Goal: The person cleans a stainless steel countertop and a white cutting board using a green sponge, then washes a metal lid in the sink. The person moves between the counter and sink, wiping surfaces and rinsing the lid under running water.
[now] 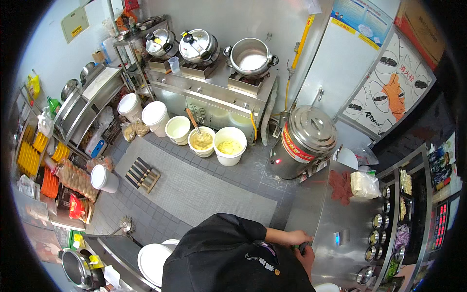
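Both hands meet at the near edge of a stainless-steel counter point(341, 219). In my right hand point(307, 257) is a small dark object point(302, 248) with a green bit beside it; its kind is unclear. Just above it, my left hand point(300, 237) reaches to the counter edge, and its fingertips are too small to make out. Black sleeves and a printed black top point(226, 255) fill the bottom middle. On the counter lies a small digital scale point(342, 237) with a lit blue display. Farther up are a dark red cloth point(340, 187) and a plastic-wrapped pale block point(365, 185).
Small metal cups point(373, 238) and food trays point(402, 237) line the counter's far side. A large lidded steel boiler point(306, 142) stands beyond it. White buckets point(230, 146) stand before the stove point(204, 87), which bears three pots. A low slatted stool point(143, 175) sits on the floor mat.
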`<control>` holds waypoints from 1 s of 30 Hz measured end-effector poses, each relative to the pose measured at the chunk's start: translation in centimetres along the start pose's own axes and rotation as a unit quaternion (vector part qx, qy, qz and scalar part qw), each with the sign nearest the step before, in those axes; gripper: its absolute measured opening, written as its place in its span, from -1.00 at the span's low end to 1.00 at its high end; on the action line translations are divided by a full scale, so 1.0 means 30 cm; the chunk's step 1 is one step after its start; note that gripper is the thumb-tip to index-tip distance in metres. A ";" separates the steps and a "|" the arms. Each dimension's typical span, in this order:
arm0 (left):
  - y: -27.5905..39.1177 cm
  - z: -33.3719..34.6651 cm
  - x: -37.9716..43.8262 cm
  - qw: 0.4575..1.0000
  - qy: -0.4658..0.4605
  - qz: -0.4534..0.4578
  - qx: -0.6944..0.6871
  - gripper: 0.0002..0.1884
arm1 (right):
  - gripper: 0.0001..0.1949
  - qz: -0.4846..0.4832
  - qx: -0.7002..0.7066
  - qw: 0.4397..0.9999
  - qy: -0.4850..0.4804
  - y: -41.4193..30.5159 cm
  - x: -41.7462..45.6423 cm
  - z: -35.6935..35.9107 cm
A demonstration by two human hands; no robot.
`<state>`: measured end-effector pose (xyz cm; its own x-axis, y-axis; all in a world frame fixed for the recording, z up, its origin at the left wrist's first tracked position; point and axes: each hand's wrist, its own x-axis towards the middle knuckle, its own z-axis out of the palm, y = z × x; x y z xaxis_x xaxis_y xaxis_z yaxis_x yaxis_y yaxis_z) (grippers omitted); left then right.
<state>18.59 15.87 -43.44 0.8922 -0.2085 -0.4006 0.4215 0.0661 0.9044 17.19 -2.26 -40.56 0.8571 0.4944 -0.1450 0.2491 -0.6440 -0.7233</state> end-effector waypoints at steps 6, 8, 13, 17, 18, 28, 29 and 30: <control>0.083 -0.208 -0.024 0.985 -0.017 0.048 0.163 -0.48 | -0.61 -0.087 -0.028 0.996 -0.020 -0.302 0.106 0.073; 0.041 -0.226 0.024 0.975 0.004 0.085 0.206 -0.49 | -0.62 -0.093 -0.034 0.994 -0.044 -0.329 0.110 0.073; 0.020 -0.240 0.029 0.979 0.039 0.092 0.180 -0.47 | -0.70 -0.022 0.038 0.997 -0.068 -0.298 0.110 0.081; 0.019 -0.263 0.006 0.977 0.080 0.083 0.181 -0.45 | -0.81 -0.010 0.122 0.992 -0.023 -0.226 0.101 0.100; 0.030 -0.287 -0.014 0.979 0.092 0.067 0.170 -0.45 | -0.84 0.017 0.171 0.985 -0.009 -0.286 0.106 0.091; 0.147 -0.091 -0.029 0.980 0.039 0.081 0.178 -0.44 | -0.41 -0.022 0.332 0.941 -0.056 -0.019 0.101 0.037; 0.132 -0.096 -0.014 0.971 -0.030 0.111 0.209 -0.45 | -0.28 -0.032 0.197 0.980 -0.023 0.000 0.104 0.037; 0.139 -0.094 -0.025 0.972 -0.050 0.092 0.211 -0.46 | -0.24 0.026 0.117 0.993 0.006 -0.120 0.082 -0.022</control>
<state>20.13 19.05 -39.79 0.9172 -0.3256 -0.2295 0.1341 -0.2903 0.9475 18.70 0.89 -37.88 0.8717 0.4563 -0.1789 0.0944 -0.5144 -0.8523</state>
